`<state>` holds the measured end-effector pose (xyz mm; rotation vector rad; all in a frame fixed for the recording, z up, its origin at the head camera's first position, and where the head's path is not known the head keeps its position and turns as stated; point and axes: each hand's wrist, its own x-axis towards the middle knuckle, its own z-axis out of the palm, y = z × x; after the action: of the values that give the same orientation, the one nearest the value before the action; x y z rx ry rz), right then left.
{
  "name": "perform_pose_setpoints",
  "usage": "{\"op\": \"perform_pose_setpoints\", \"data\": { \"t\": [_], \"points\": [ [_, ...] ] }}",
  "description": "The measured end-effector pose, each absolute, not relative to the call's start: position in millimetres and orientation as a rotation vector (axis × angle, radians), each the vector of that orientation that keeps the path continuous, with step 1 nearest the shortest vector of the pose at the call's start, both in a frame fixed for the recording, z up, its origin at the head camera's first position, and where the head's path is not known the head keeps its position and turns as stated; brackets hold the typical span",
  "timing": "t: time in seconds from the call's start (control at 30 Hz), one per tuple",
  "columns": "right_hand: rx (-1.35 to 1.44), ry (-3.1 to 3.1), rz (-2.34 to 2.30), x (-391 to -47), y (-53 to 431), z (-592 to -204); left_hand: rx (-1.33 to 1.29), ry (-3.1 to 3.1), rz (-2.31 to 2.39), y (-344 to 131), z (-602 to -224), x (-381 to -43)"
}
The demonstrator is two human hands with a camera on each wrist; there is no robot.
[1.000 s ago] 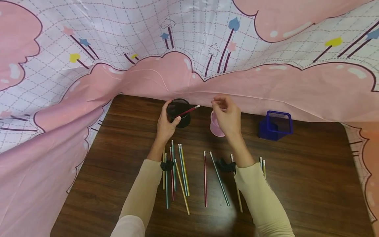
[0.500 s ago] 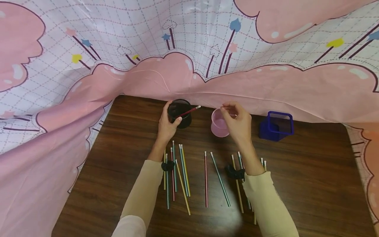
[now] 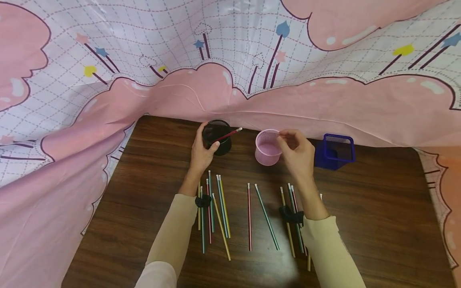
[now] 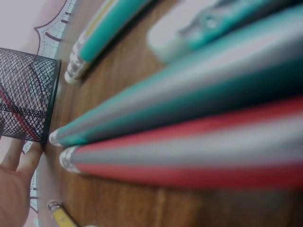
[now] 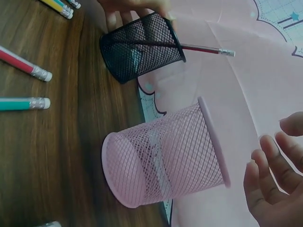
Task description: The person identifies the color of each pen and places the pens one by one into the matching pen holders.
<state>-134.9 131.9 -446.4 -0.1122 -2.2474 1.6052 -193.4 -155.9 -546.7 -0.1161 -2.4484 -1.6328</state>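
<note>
My left hand grips a black mesh pencil cup, its thumb near the rim. One red striped pencil leans inside that cup, eraser end sticking out to the right. A pink mesh pencil cup stands upright with nothing visible in it. Just right of its rim is my right hand, fingers loosely bent and holding nothing. In the right wrist view a gap shows between the fingers and the pink cup. The left wrist view shows left fingers at the black mesh.
Right of the pink cup stands a blue square mesh holder. Several striped pencils lie nearer on the wooden table, more of them beneath the right wrist. Between these groups lie a red pencil and a green pencil. A patterned cloth hangs behind.
My right hand has moved right and a little nearer, from over the pink cup to its right side, uncovering the cup. The left hand and black cup have stayed put.
</note>
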Motion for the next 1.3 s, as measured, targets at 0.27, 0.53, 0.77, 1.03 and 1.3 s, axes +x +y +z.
{"op": "perform_pose_setpoints", "data": {
  "t": [0.27, 0.53, 0.77, 1.03, 1.3],
  "points": [
    [-0.136, -2.251, 1.554, -124.9, 144.0, -453.1, -0.15, -2.445, -1.654, -153.5, -550.5, -193.7],
    [-0.145, -2.304, 1.475, -115.0, 155.2, -461.4, -0.134, -2.417, -1.679, -156.2, -550.8, -192.7],
    [-0.149, -2.311, 1.516, -105.7, 162.6, -465.7, -0.164, -2.379, -1.743, -152.7, -532.7, -186.0],
    [-0.175, -2.34, 1.512, -96.0, 166.9, -473.3, -0.176, -2.355, -1.788, -151.3, -514.2, -178.8],
    [-0.237, -2.389, 1.46, -87.1, 174.1, -491.1, -0.163, -2.361, -1.753, -155.4, -549.6, -195.4]
  ]
}}
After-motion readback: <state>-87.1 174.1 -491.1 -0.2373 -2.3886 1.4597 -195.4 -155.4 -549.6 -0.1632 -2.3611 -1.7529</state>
